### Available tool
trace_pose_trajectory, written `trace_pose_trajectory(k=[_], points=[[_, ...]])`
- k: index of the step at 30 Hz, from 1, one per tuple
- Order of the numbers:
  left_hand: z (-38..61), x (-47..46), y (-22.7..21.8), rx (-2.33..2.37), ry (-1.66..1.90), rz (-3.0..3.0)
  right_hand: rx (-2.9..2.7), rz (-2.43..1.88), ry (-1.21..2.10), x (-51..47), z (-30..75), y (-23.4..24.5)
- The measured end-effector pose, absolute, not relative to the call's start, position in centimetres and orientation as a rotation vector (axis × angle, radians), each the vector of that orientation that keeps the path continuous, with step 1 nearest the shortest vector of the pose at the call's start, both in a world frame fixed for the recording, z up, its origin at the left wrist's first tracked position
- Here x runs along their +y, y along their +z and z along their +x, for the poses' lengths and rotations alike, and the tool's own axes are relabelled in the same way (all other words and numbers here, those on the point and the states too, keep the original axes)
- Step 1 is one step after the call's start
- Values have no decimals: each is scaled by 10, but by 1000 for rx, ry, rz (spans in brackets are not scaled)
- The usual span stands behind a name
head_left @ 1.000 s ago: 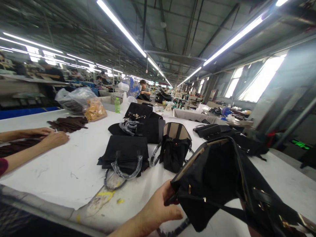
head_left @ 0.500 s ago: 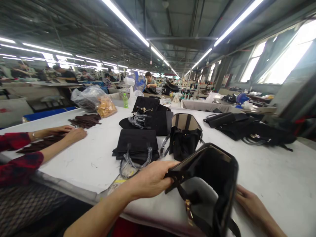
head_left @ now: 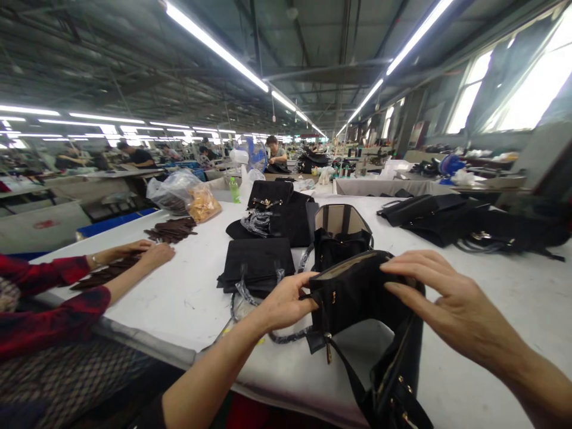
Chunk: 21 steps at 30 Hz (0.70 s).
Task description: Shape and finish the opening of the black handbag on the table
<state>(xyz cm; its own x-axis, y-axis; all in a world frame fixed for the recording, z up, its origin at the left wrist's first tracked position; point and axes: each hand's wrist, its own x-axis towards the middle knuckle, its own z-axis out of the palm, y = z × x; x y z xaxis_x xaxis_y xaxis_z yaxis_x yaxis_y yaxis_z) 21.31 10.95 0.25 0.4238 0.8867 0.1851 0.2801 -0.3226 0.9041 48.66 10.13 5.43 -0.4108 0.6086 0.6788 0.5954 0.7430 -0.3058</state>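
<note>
A black handbag (head_left: 353,301) with gold hardware and a dangling strap is held up at the table's near edge, its panels curved around an open gap. My left hand (head_left: 286,304) pinches its left edge between thumb and fingers. Over the bag's upper right rim, my right hand (head_left: 451,298) has its fingertips and thumb on the edge. Just behind stands another black bag (head_left: 342,247) with a beige lining, upright and open at the top. To its left lies a stack of flat black bag pieces (head_left: 257,262) with plastic-wrapped handles.
Farther back are more black bags (head_left: 281,217). Several black bags (head_left: 460,220) lie at the right on the white table (head_left: 196,292). At left, a co-worker's hands (head_left: 154,253) handle dark brown strips (head_left: 172,229). Behind stand a plastic sack (head_left: 176,190) and a green bottle (head_left: 234,189).
My right hand has risen from beside the bag onto its upper right rim. The bag has turned and its gold hardware has shifted. My left hand keeps its grip on the left edge.
</note>
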Motion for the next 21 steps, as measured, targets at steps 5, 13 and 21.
trace_pose_trajectory(k=[5,13,21], points=[[217,99,13,1061,926,1836,-2386,-765,-30,113,445,61],[223,102,12,927,1096,1419,-2490,-839,-65,129,430,61],[234,111,6,1023,1105,1517,-2494,-835,-46,139,428,60]])
